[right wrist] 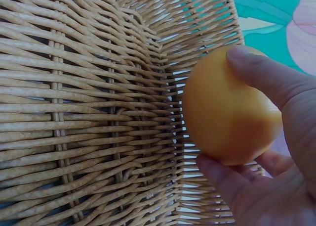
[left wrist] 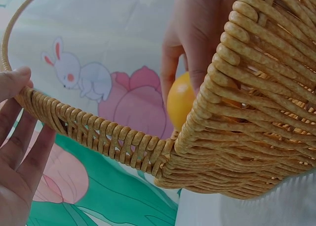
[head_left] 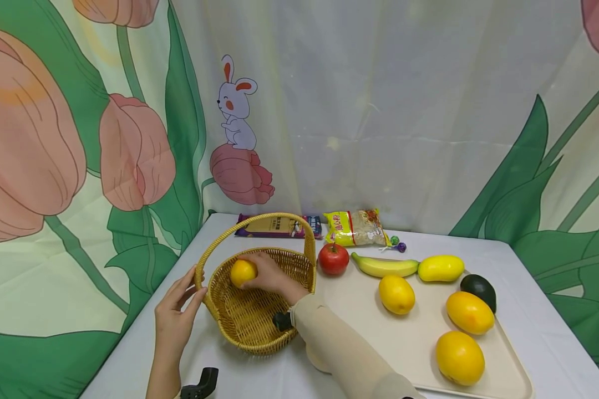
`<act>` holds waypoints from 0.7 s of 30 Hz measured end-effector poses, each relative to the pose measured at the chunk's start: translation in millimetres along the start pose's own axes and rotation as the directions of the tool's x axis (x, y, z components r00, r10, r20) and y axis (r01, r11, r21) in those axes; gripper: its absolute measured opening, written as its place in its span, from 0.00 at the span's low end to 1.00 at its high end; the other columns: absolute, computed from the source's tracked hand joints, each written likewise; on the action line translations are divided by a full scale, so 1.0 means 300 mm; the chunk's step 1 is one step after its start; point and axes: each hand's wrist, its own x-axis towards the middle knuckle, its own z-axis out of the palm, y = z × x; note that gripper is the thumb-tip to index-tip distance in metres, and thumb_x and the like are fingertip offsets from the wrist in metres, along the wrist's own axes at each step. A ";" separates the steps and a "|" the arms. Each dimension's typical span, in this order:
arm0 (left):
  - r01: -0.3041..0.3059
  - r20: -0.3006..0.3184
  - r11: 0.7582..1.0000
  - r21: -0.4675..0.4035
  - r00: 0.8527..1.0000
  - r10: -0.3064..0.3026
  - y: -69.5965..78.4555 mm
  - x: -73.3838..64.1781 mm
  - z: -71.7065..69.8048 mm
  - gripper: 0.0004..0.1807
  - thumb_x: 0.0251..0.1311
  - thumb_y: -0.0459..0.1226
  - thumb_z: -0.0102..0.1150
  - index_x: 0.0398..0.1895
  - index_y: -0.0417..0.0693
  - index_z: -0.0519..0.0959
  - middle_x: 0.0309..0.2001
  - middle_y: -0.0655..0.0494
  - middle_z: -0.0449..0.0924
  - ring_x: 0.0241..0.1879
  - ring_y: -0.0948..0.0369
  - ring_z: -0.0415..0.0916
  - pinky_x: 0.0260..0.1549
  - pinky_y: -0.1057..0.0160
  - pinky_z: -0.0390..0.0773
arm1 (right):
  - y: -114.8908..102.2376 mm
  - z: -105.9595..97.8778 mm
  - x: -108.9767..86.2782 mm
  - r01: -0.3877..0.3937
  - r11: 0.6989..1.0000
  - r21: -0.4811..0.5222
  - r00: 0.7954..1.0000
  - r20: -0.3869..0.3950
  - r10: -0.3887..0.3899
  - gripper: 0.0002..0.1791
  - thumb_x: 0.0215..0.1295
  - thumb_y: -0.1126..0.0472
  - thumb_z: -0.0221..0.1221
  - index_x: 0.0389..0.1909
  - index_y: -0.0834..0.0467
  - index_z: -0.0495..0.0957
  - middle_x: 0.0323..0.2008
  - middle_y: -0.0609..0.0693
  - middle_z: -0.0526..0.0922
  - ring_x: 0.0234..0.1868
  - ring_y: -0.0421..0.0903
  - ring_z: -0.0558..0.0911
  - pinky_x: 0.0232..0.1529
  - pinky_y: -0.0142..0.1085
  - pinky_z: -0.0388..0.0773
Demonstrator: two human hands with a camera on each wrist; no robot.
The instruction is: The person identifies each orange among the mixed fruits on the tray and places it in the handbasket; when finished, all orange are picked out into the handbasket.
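Observation:
A wicker basket (head_left: 259, 348) with a tall arched handle (head_left: 213, 249) stands at the left of the table. My right hand (head_left: 268, 274) reaches over it and grips an orange (head_left: 242, 274) inside the rim, near the far left wall. In the right wrist view, thumb and fingers lie round the orange (right wrist: 222, 107), beside the woven wall. My left hand (head_left: 176, 310) pinches the left foot of the handle between thumb and fingers; the left wrist view shows fingertips at the wicker band (left wrist: 98, 124). Bare weave shows across the basket's bottom.
A beige tray (head_left: 369, 338) on the right bears a tomato (head_left: 333, 259), a banana (head_left: 386, 267), a dark green avocado (head_left: 479, 291) and several yellow fruits (head_left: 396, 295). Behind are a purple packet (head_left: 274, 227), a yellow bag (head_left: 356, 227) and small lollipops (head_left: 398, 247). A printed curtain (head_left: 379, 111) hangs behind.

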 end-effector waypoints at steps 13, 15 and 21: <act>0.014 0.010 1.000 0.011 1.000 -0.014 0.007 0.000 0.000 0.29 0.51 0.21 0.61 0.59 0.44 0.75 0.46 0.77 0.76 0.46 0.79 0.75 0.47 0.82 0.77 | 0.010 0.017 -0.002 -0.004 0.999 -0.047 1.000 0.030 0.006 0.38 0.51 0.56 0.70 0.65 0.47 0.67 0.61 0.55 0.67 0.56 0.49 0.72 0.52 0.37 0.78; 0.018 0.010 1.000 0.011 1.000 -0.018 0.006 0.000 -0.001 0.29 0.52 0.21 0.61 0.59 0.44 0.75 0.46 0.77 0.76 0.46 0.79 0.75 0.47 0.82 0.77 | 0.011 0.020 -0.002 -0.005 0.999 -0.050 0.999 0.037 0.007 0.38 0.51 0.56 0.70 0.65 0.47 0.67 0.61 0.56 0.66 0.56 0.50 0.72 0.51 0.38 0.78; 0.005 0.005 1.000 0.005 1.000 -0.005 0.001 -0.001 -0.001 0.29 0.51 0.21 0.61 0.59 0.43 0.75 0.46 0.77 0.76 0.46 0.79 0.76 0.47 0.81 0.77 | 0.008 0.022 -0.005 -0.010 0.999 -0.053 0.999 0.043 0.012 0.38 0.51 0.57 0.70 0.66 0.47 0.67 0.61 0.57 0.65 0.57 0.51 0.72 0.52 0.39 0.79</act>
